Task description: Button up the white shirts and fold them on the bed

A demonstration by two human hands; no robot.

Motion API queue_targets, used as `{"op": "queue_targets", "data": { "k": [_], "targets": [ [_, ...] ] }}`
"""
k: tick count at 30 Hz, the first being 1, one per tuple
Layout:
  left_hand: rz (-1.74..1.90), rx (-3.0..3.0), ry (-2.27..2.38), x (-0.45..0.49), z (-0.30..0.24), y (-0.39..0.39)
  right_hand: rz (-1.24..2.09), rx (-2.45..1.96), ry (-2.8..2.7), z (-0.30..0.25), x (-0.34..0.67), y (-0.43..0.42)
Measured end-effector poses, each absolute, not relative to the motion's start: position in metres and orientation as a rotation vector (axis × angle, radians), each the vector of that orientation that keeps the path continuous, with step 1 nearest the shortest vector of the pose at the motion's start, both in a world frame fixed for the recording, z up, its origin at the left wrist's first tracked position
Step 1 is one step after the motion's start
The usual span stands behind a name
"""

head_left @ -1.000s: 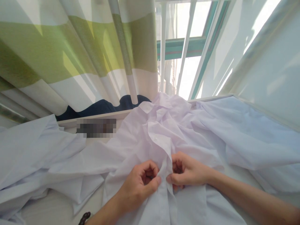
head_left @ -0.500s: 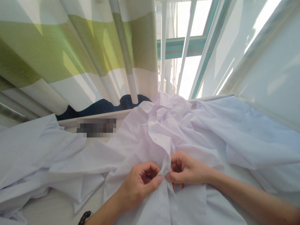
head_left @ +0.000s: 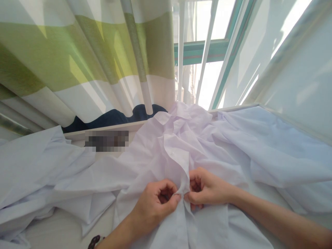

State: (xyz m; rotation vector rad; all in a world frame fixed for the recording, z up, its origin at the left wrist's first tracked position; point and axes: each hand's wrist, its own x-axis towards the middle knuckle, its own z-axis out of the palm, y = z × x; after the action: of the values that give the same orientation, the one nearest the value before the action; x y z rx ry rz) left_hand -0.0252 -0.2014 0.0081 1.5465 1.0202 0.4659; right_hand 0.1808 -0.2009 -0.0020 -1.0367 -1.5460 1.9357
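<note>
A white shirt (head_left: 150,162) lies spread in front of me, its collar (head_left: 178,112) at the far end toward the window. My left hand (head_left: 158,204) pinches the shirt's front placket between thumb and fingers. From the other side, my right hand (head_left: 204,188) grips the same strip, and the two thumb tips almost meet. Above the hands the placket edge (head_left: 177,155) stands up in a curl, with a small button (head_left: 172,154) visible on it. Whatever lies right under the fingertips is hidden.
More white cloth (head_left: 31,166) lies rumpled at the left, and another white garment (head_left: 272,145) at the right. A curtain (head_left: 103,52) with a green band hangs behind. White bars (head_left: 204,52) stand before the window. A blurred-out dark patch (head_left: 106,141) lies near the back ledge.
Both hands keep their grip on the placket. The left thumb and fingertips have shifted slightly toward the right, and the cloth between the hands is folded a little differently.
</note>
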Motion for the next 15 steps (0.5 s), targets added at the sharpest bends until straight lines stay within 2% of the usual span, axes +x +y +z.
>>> {"op": "queue_targets", "data": {
  "k": [15],
  "targets": [
    [0.551, 1.76, 1.184, -0.024, 0.0078, -0.2047, 1.899, -0.978, -1.579, -0.0031, 0.1795, -0.1996]
  ]
}}
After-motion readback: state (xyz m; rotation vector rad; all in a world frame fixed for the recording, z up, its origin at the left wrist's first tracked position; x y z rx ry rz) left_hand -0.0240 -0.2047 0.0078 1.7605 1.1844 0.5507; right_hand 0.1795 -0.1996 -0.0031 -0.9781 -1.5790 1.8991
